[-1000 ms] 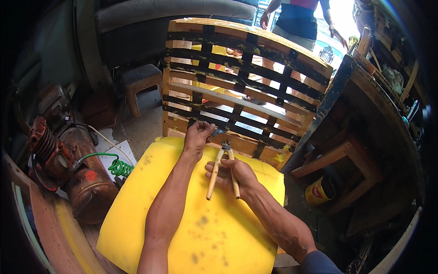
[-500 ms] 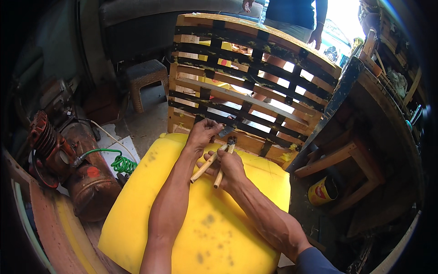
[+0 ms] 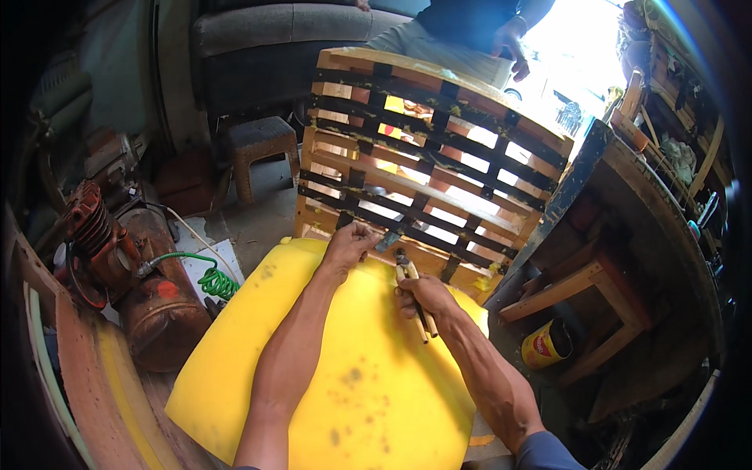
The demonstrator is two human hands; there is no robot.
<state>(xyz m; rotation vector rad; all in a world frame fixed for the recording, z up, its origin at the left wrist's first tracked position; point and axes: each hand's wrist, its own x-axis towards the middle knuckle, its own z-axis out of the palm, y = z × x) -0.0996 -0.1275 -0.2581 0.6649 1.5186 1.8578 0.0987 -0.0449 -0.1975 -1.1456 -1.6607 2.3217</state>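
My right hand (image 3: 423, 295) is wrapped round pincers (image 3: 407, 276) with pale yellow handles. Their dark jaws point up toward the lower rail of a slatted wooden frame (image 3: 439, 262), and the handles lie close together. Beside the jaws, my left hand (image 3: 352, 249) is closed, thumb and fingers pinching a short dark grey strip (image 3: 389, 240) near that rail. Black webbing bands (image 3: 423, 160) cross the upright frame. Under both forearms lies a big yellow foam cushion (image 3: 352, 352) with dark spots.
A rusty air compressor (image 3: 160, 290) with a coiled green hose (image 3: 218, 282) stands at the left. Behind it are a stool (image 3: 262, 145) and a grey sofa (image 3: 290, 31). Another person (image 3: 458, 39) stands behind the frame. At right are a yellow tin (image 3: 544, 345) and a wooden stand (image 3: 580, 290).
The pincers' handles have come together from spread apart, and my right hand has shifted right. My left hand stays near the rail. The other person appears closer behind the frame.
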